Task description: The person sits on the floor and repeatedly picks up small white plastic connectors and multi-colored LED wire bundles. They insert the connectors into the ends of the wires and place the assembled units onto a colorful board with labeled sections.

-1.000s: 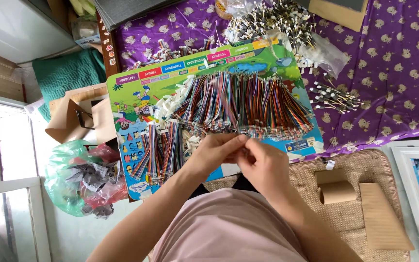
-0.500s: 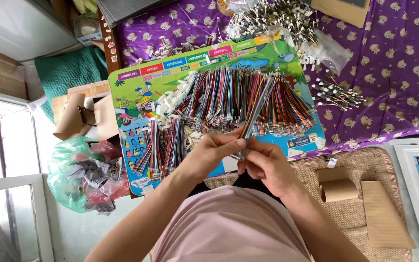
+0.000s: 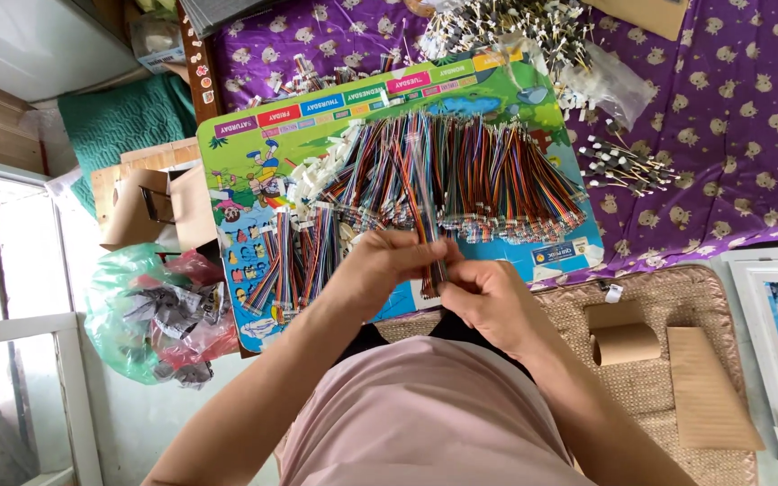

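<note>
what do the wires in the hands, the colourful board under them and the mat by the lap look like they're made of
Wire bundle, pinched by the left hand and right hand: thin strands in coloured, probably plastic, insulation.
Colourful board: glossy printed surface, likely laminated card or plastic.
Mat: tan with a woven texture, seemingly straw or rattan.

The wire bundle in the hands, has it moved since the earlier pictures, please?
Yes: the wire bundle now stands lifted between both hands, reaching up across the colourful board.
</note>
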